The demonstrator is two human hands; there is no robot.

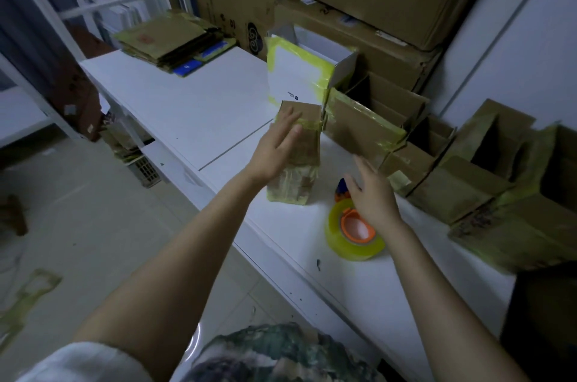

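The left hand [274,150] lays straight fingers against the upright box [307,149] on the tabletop [193,113], probably to steady it. The right hand [371,197], fingers spread and empty, hovers over the tape [359,252], handy for sealing.

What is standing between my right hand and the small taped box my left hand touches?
Only a small blue-and-orange object, lying low on the table beside the right hand toward the small taped box; otherwise bare surface. The tape roll sits nearer the edge, off that line.
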